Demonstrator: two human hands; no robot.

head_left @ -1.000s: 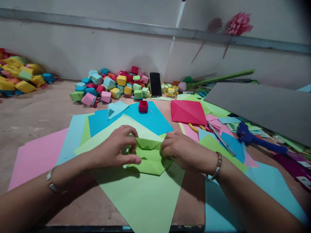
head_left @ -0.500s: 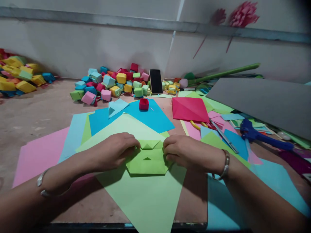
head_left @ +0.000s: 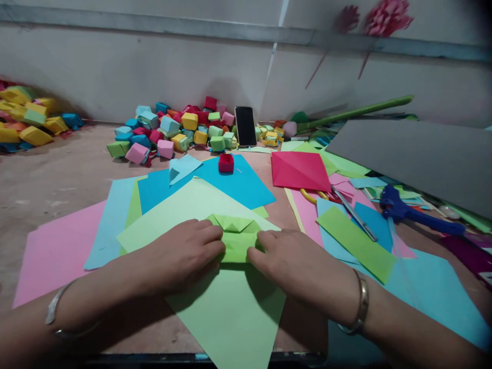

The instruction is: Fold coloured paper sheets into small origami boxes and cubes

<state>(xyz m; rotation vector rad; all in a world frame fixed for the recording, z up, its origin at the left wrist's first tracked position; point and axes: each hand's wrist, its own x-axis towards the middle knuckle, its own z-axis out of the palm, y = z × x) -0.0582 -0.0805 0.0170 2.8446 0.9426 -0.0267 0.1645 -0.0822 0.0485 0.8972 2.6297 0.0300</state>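
A bright green folded paper [head_left: 240, 240] lies over pale green sheets [head_left: 230, 307] in front of me. Its far edge shows slanted corner folds, and its near side is bent upward. My left hand [head_left: 194, 246] grips its left side with curled fingers. At the right side, my right hand [head_left: 282, 253] pinches the same paper between thumb and fingers. Both palms face down, and the fingertips cover the paper's ends. Just beyond, a small open red paper box [head_left: 226, 163] sits on a blue sheet [head_left: 251, 179].
Piles of coloured paper cubes [head_left: 169, 128] stand by the wall, beside an upright phone [head_left: 245, 126]. To the right lie a red folded paper [head_left: 300, 170], a silver pen-like tool [head_left: 353, 212], a blue glue gun [head_left: 418, 215] and a large grey board [head_left: 418, 159].
Both hands have shifted toward me along the folded paper's sides. Its near part, flat before, is now bent up between my fingers.
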